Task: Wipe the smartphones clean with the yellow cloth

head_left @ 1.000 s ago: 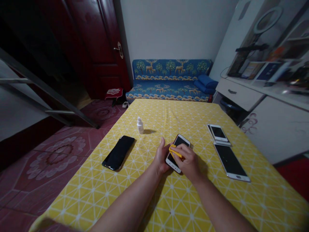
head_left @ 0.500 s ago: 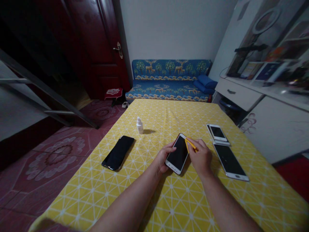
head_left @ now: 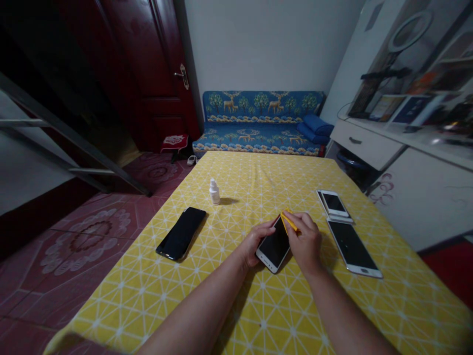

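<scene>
A white-framed smartphone (head_left: 274, 247) with a dark screen is tilted above the table. My left hand (head_left: 254, 242) is closed around its left edge, the thumb lying over the rim of the screen. In my right hand (head_left: 306, 240) is a small yellow cloth (head_left: 289, 221), pinched by the fingers and pressed against the phone's upper end. The fingers and cloth cover the top right corner of the phone. Off to the left a black smartphone (head_left: 181, 233) lies face up, and a small white bottle (head_left: 214, 192) stands upright behind it.
On the right lie a large white phone (head_left: 355, 249) and a smaller white phone (head_left: 334, 203) stacked on another device. A yellow patterned cloth (head_left: 236, 172) covers the table. Beyond it is a blue sofa (head_left: 254, 130); a white cabinet (head_left: 424, 192) stands at the right.
The yellow cloth and my right hand have shifted slightly left, onto the phone's top end. The held phone has turned a little and come slightly nearer; my left thumb sits higher along it.
</scene>
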`<state>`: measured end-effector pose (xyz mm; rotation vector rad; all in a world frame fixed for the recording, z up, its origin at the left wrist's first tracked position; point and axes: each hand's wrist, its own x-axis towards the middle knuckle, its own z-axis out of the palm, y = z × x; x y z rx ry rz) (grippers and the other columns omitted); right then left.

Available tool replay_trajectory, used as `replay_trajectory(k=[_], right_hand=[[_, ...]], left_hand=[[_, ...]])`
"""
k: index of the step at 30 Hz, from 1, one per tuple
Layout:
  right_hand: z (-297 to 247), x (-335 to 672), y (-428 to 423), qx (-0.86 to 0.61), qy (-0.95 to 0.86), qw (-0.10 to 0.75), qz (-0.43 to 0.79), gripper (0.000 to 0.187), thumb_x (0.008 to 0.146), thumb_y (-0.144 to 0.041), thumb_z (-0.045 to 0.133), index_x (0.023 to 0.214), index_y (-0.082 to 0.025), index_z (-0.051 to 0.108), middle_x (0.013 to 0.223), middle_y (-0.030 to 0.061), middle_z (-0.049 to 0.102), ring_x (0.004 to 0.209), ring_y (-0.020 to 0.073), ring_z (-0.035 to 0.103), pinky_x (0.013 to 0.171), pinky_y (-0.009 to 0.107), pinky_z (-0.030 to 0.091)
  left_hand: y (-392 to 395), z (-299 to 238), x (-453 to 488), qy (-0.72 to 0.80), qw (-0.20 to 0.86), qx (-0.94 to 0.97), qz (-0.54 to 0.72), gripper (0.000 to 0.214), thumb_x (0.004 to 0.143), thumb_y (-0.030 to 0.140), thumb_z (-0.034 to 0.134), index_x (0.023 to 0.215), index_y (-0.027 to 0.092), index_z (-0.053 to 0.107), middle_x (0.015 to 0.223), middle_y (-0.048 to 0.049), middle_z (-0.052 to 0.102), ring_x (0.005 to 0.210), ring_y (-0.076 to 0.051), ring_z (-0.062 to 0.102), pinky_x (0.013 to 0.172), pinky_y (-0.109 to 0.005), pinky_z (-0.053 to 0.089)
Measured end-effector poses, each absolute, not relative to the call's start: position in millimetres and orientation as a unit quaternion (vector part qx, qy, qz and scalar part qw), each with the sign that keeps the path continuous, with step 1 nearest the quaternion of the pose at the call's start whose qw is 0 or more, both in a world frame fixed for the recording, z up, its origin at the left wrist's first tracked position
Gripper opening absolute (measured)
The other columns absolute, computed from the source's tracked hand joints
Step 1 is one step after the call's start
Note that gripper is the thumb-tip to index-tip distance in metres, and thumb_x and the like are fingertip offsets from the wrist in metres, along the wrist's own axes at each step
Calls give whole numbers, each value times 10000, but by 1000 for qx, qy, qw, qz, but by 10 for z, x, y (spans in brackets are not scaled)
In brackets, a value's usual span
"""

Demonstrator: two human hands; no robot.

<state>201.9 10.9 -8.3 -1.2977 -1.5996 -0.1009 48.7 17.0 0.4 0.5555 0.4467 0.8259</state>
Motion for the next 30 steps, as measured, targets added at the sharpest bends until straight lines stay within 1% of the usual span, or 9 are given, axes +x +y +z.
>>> replay_trajectory(k=[2,5,7,11,15,20,23,26,30], right_hand=[[-67,1992,94,-528,-679,508,-48,239,905,-253,567,1086,-270,722,885,50,655,847,206,619,759,354,463],[-42,1920,53,-502,-717,481,-45,230,887,-212,583,1047,-291,729,856,30,658,840,199,613,788,367,434],[-22,1857,15,-486,-746,455,-36,232,871,-182,589,1022,-289,730,849,26,659,838,196,601,798,373,417],[27,1735,-56,-454,-786,420,-13,229,848,-145,600,982,-276,731,827,23,650,813,187,568,788,372,396],[76,1644,-115,-414,-812,411,20,227,827,-118,612,957,-262,730,800,21,636,790,181,550,757,365,376],[121,1594,-170,-364,-837,405,51,185,849,-135,602,917,-256,724,753,9,613,757,168,525,760,367,367],[119,1616,-166,-365,-839,400,47,169,857,-153,601,908,-257,723,748,9,615,757,168,524,761,367,365],[88,1682,-128,-396,-825,402,29,171,853,-149,599,906,-253,725,758,13,629,759,173,534,748,362,367],[15,1823,-43,-460,-788,409,-13,190,832,-123,602,908,-245,726,791,19,653,774,180,560,749,355,385]], left_hand=[[175,-11,488,214,867,230,386,356,776,334,673,1063,125,700,840,-85,725,700,-186,657,746,-301,483],[204,-17,469,198,877,199,390,445,831,501,600,1049,124,689,851,-103,719,764,-225,673,786,-336,495],[230,-5,446,190,872,192,408,494,828,555,584,1037,118,682,856,-113,715,805,-249,679,801,-355,499],[277,28,397,194,855,178,448,553,835,590,559,1061,97,664,893,-134,709,848,-267,681,812,-367,505],[308,50,357,200,834,155,491,541,879,572,501,1068,90,657,915,-137,709,823,-247,683,817,-353,507],[348,67,315,231,807,115,531,461,936,500,427,925,111,676,791,-94,704,715,-203,670,788,-335,514],[368,64,303,221,800,102,548,391,939,435,455,905,121,684,784,-81,709,708,-190,669,764,-319,516],[368,67,305,219,794,103,557,302,928,343,492,839,128,685,722,-56,701,668,-172,663,726,-296,516],[331,87,323,240,807,103,529,229,883,287,555,787,121,681,690,-55,702,634,-170,663,708,-296,519]])
